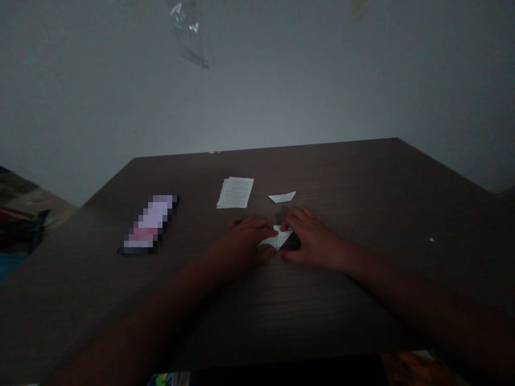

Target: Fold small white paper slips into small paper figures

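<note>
A small folded piece of printed paper (pixel 283 236) lies on the table between my two hands. My left hand (pixel 247 238) holds its left side, with fingers pressed onto it. On the right side, my right hand (pixel 309 236) grips the paper between thumb and curled fingers. Parts of the paper are hidden under the fingers. Just beyond my hands sits a small folded paper boat (pixel 282 198). A stack of printed paper sheets (pixel 235 193) lies flat behind my left hand.
A phone (pixel 153 222) with a lit, blurred screen lies to the left on the dark wooden table (pixel 362 182). Far right is a tiny white scrap (pixel 431 239). The wall (pixel 281 96) rises behind the table, with a clear plastic bag (pixel 188 32) hanging on it.
</note>
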Tool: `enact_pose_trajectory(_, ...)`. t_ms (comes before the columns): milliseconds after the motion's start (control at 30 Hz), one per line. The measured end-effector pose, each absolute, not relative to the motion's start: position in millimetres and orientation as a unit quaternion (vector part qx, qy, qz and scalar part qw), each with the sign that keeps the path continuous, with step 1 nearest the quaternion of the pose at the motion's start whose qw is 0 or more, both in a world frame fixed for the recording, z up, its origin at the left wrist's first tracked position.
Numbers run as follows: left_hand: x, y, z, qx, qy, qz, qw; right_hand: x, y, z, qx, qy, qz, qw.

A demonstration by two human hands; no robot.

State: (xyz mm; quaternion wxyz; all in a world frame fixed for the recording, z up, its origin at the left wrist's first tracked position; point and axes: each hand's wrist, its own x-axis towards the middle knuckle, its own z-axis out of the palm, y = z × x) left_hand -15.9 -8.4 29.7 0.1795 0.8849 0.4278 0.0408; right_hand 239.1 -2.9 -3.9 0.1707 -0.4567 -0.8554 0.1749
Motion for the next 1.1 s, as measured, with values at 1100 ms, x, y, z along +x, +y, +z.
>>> enact_pose_trajectory(1100, -15, -9, 29, 0.890, 0.424, 0.047, 0.163, 228, -8, -5, -0.513, -0.824, 0.107, 0.214)
